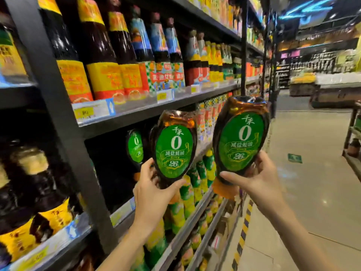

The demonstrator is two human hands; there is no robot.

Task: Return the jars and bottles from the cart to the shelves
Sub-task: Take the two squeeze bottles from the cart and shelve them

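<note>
Head view: both raised hands grip inverted bottles, left hand [154, 190] and right hand [259, 182].

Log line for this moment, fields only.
left hand: holds dark green-labelled squeeze bottle at shelf opening | right hand: holds matching bottle in aisle | same bottle on shelf

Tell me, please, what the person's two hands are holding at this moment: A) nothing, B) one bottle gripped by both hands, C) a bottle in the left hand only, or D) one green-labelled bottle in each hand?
D: the left hand grips one green-labelled bottle and the right hand grips another green-labelled bottle, both by the narrow lower end.
</note>
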